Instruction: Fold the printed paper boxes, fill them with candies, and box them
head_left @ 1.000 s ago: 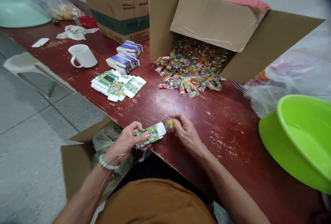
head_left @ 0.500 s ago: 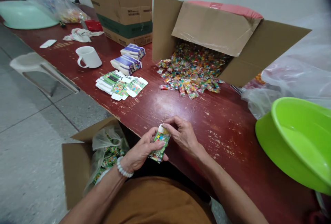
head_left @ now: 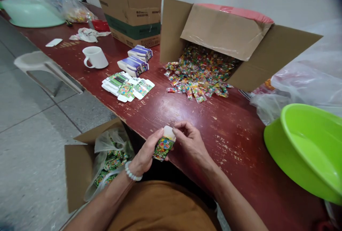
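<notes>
A small green printed carton point(head_left: 163, 147) is gripped in my left hand point(head_left: 145, 154), above the table's front edge. Its white top flap point(head_left: 169, 132) stands up. My right hand point(head_left: 191, 142) has its fingers curled, thumb and fingertips pinching at the right edge of that flap. Beyond my hands lies a pile of flat green cartons point(head_left: 128, 87). Small clear packets of colourful candy point(head_left: 197, 90) spill onto the table from a cardboard box point(head_left: 213, 31) lying on its side. What is inside the carton is hidden from me.
A bright green basin point(head_left: 299, 152) stands at right. Beside my left arm, a lower open box point(head_left: 77, 177) holds a plastic bag of green cartons point(head_left: 113, 161). A white mug point(head_left: 97, 58), purple carton stacks point(head_left: 133, 66) and a tall cardboard box point(head_left: 133, 14) stand farther back.
My left thumb has moved from the carton's front up to its top edge. The flap now stands more upright and shows more of its white side. The view has shifted slightly.
</notes>
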Demonstrator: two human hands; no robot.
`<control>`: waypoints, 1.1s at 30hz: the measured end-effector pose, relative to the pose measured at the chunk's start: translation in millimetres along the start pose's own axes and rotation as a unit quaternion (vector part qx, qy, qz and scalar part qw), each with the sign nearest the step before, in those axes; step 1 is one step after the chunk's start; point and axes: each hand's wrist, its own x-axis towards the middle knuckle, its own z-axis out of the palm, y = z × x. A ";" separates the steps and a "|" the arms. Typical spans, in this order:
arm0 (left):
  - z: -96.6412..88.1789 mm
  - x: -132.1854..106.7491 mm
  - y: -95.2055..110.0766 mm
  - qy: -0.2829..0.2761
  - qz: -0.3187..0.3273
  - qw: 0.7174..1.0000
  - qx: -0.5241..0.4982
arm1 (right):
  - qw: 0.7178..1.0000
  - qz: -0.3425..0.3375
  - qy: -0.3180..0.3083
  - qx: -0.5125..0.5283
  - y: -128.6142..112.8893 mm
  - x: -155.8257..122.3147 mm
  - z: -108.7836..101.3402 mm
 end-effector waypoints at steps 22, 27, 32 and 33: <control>0.4 -0.7 -3.4 0.010 -0.041 0.992 -0.117 | 0.959 -0.190 -0.023 -0.208 15.2 -4.1 4.6; 2.6 -2.9 -3.9 -0.003 -0.009 1.000 -0.024 | 0.998 0.004 -0.055 -0.012 12.9 -0.1 7.8; -5.5 -1.8 -4.2 -0.012 -0.009 0.999 0.043 | 0.986 0.063 -0.099 0.117 10.3 1.7 8.3; -7.1 -1.5 -5.0 -0.011 -0.010 0.999 0.046 | 0.987 0.065 -0.096 0.109 10.7 1.3 8.2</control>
